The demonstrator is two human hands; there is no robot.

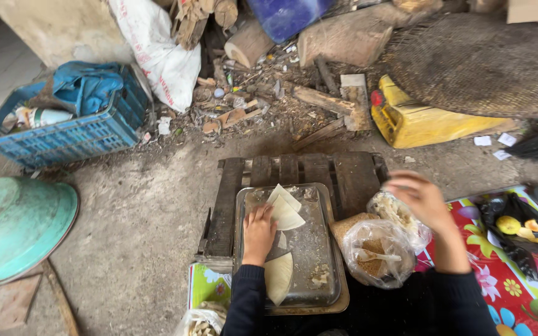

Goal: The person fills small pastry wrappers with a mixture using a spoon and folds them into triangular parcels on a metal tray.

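Pale wrapper sheets (285, 210): two lie on metal tray (319, 261), a third (279, 277) nearer; none visibly filled. Left hand (259, 231), fingers together, presses one flat. Right hand (423, 199), fingers curled, hovers above filling bags (378, 252).

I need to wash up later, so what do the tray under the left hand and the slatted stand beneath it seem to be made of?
The tray looks like thin metal with a dull, greasy sheen and rolled rims. The stand looks like dark, weathered, unfinished wood, judging by its separate grained slats. The left hand rests on a pale wrapper in the tray.
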